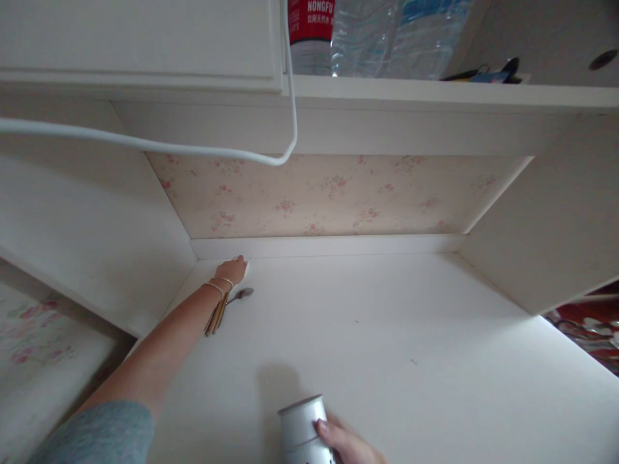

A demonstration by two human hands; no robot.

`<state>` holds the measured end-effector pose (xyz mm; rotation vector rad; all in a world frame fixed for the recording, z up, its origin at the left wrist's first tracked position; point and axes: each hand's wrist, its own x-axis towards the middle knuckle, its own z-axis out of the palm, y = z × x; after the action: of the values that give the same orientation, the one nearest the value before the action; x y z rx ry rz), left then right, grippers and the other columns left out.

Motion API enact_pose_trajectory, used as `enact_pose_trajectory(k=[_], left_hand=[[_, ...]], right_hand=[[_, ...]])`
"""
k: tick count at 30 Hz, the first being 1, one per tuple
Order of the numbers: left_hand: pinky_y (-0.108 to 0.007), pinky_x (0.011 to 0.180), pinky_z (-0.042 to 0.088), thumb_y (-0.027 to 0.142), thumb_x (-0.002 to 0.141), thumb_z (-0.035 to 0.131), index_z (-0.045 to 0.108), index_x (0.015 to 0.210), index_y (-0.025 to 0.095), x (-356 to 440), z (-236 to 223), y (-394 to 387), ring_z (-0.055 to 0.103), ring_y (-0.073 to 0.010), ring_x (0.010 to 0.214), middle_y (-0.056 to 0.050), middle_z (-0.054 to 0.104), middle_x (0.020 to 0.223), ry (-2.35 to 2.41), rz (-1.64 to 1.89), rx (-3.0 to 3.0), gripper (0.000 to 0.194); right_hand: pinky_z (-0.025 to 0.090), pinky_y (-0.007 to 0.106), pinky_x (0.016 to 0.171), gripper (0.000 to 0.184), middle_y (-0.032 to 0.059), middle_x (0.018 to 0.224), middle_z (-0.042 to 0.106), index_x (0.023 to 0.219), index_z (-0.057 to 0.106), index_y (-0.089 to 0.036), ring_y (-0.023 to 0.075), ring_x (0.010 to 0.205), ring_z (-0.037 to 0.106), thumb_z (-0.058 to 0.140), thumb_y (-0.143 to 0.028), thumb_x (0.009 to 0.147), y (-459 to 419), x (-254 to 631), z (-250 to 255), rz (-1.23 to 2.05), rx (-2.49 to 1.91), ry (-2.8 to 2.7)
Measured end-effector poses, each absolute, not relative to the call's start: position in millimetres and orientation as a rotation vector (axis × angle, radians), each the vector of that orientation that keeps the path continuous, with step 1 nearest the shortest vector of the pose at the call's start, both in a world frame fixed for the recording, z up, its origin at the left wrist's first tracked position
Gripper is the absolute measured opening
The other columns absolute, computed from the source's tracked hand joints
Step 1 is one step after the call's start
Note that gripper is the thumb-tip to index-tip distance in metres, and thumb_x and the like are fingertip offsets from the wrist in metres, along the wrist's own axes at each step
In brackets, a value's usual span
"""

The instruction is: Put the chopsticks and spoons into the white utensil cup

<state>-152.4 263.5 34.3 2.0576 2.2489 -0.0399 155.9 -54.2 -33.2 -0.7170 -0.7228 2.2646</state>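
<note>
My left hand (pixel 232 269) reaches far back to the left rear corner of the white desk (pixel 387 335), fingers closed and pressed down on something small and white that I cannot make out. Just under my wrist lie wooden chopsticks (pixel 216 316) and a metal spoon (pixel 240 294). My right hand (pixel 347 444) at the bottom edge grips a white perforated metal cup (pixel 302 430), held tilted just above the desk's front.
A floral-papered back wall (pixel 319 196) and white side panels enclose the desk. A white cable (pixel 193 149) hangs across the top. On the shelf above stand water bottles (pixel 377 35). Floral bedding (pixel 33 335) shows at left.
</note>
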Motion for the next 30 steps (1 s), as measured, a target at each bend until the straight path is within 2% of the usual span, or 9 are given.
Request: enact_pose_trajectory(k=[5,9,14,18,22,24,27,30], left_hand=[[-0.04,0.076,0.047,0.04,0.087,0.04,0.057,0.111,0.013,-165,38,271,0.065,-0.0338,0.094,-0.024,0.067,0.097,2.349,-0.04,1.914,0.04],[-0.041,0.078,0.046,0.04,0.09,0.036,0.055,0.114,0.012,-166,41,270,0.065,-0.0353,0.096,-0.026,0.066,0.1,2.33,-0.014,1.953,0.041],[-0.037,0.083,0.045,0.036,0.09,0.04,0.051,0.12,0.015,-156,47,264,0.063,-0.0306,0.1,-0.02,0.068,0.102,2.196,0.009,2.101,0.038],[-0.034,0.087,0.044,0.034,0.091,0.039,0.049,0.123,0.017,-148,53,254,0.062,-0.0268,0.104,-0.016,0.066,0.112,2.114,0.086,2.183,0.037],[-0.032,0.088,0.043,0.036,0.092,0.035,0.054,0.114,0.02,-151,57,236,0.061,-0.0241,0.106,-0.012,0.065,0.115,2.088,0.184,2.185,0.033],[-0.032,0.084,0.044,0.046,0.087,0.043,0.058,0.103,0.02,-156,56,222,0.062,-0.0263,0.102,-0.012,0.066,0.109,2.092,0.183,2.16,0.034],[-0.033,0.077,0.046,0.062,0.067,0.063,0.059,0.091,0.02,-161,45,200,0.064,-0.0316,0.096,-0.014,0.068,0.101,2.07,0.281,1.962,0.049],[-0.033,0.068,0.047,0.057,0.059,0.072,0.056,0.079,0.019,-162,28,188,0.066,-0.0329,0.085,-0.014,0.069,0.085,2.008,0.467,1.658,0.046]], right_hand=[[0.046,0.028,0.068,0.063,0.0108,0.081,0.072,0.107,0.066,-0.008,0.0216,0.073,0.067,0.074,-0.054,0.066,-55,154,-25,2.278,-0.707,-0.66],[0.046,0.026,0.066,0.061,0.0099,0.081,0.072,0.108,0.065,-0.008,0.0192,0.07,0.067,0.074,-0.052,0.066,-55,153,-19,2.29,-0.694,-0.624],[0.047,0.028,0.069,0.057,0.0104,0.085,0.072,0.112,0.063,-0.008,0.0203,0.073,0.068,0.074,-0.046,0.07,-56,153,-15,2.3,-0.635,-0.608],[0.047,0.032,0.074,0.063,0.0129,0.092,0.071,0.117,0.06,-0.007,0.0225,0.076,0.068,0.075,-0.046,0.07,-57,153,-13,2.314,-0.667,-0.574],[0.047,0.034,0.077,0.067,0.0141,0.092,0.071,0.117,0.06,-0.006,0.0234,0.078,0.067,0.077,-0.047,0.067,-58,154,-14,2.328,-0.687,-0.534],[0.047,0.033,0.075,0.064,0.0135,0.091,0.071,0.116,0.06,-0.006,0.0227,0.078,0.067,0.077,-0.045,0.068,-58,154,-14,2.338,-0.663,-0.531],[0.048,0.031,0.073,0.061,0.012,0.092,0.071,0.117,0.059,-0.009,0.0215,0.078,0.067,0.077,-0.043,0.069,-58,153,-13,2.335,-0.634,-0.526],[0.048,0.032,0.076,0.06,0.0126,0.095,0.071,0.117,0.059,-0.01,0.0235,0.085,0.067,0.076,-0.042,0.07,-58,153,-13,2.329,-0.643,-0.52]])
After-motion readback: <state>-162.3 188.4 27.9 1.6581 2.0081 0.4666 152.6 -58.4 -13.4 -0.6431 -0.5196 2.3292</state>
